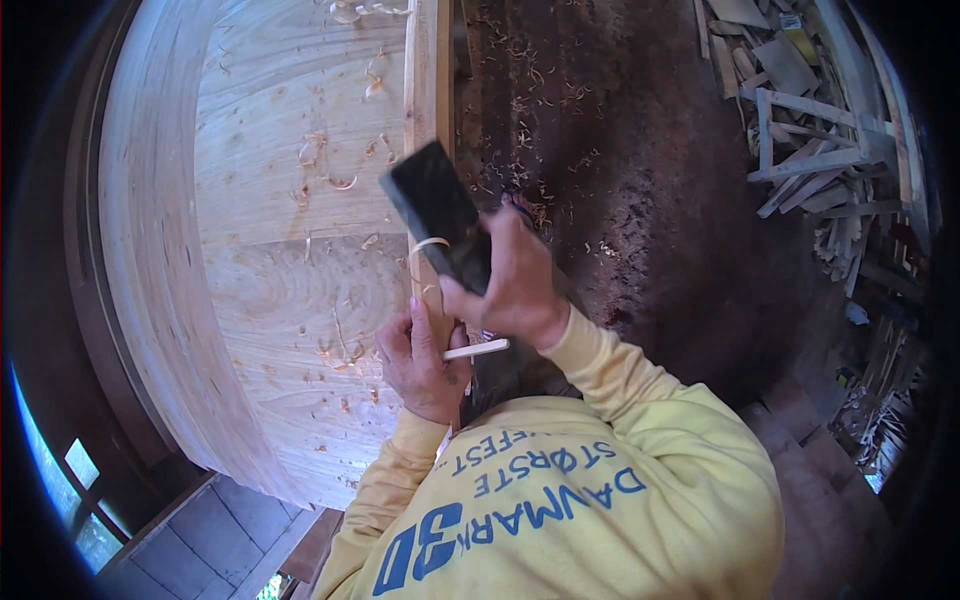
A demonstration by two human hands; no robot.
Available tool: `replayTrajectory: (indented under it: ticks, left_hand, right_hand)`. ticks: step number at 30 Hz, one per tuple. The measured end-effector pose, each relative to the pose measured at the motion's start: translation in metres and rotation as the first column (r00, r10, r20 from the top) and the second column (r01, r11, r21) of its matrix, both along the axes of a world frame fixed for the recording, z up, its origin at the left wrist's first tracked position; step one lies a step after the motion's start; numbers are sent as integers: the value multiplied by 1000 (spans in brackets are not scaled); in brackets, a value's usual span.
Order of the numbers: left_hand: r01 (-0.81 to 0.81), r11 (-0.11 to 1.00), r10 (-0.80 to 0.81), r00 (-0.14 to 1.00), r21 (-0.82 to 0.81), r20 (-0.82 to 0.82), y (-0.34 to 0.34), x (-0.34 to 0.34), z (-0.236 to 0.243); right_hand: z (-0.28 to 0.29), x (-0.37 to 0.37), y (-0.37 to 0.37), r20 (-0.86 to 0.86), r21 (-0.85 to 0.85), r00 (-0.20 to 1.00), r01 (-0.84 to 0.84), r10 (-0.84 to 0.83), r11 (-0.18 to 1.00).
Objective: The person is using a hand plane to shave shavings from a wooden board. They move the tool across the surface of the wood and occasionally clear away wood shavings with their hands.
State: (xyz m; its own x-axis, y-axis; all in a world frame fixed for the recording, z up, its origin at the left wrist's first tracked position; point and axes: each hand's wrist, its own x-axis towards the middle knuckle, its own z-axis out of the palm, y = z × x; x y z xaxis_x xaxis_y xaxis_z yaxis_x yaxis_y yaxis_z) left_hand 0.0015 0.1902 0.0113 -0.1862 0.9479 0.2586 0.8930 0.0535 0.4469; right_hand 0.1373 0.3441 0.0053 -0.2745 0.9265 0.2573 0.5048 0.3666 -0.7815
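Observation:
My right hand (515, 275) is closed around a dark, blocky hand plane (432, 195), tilted above the edge of the bench. A thin curled shaving (432, 242) lies across the plane's body. Just below it, my left hand (425, 360) grips a long narrow wooden strip (430, 90) along the bench's right edge, the index finger laid forward on the wood. A pale, slim stick (478, 349) juts out to the right beside the left thumb; whether the hand holds it I cannot tell.
The wide pale wooden bench top (290, 200) carries scattered curled shavings. On the right lies a dark brown floor (640, 130), also strewn with shavings. Scrap wood and a small wooden frame (810, 165) are piled at the far right. Grey tiles (225, 525) show at lower left.

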Motion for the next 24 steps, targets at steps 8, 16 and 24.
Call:
replayTrajectory:
  ticks: [8,16,24]
  left_hand:
    - [50,999,-50,998,-13,26,4,9,2]
    - [4,1000,-4,1000,15,6,0,-3,2]
    - [-13,999,12,1000,-46,-23,6,4,9]
  right_hand:
    - [18,-5,328,85,-178,923,383,-374,906]
    - [18,-24,96,8,-28,997,83,-83,996]
    - [22,-20,231,55,29,993,103,-105,994]
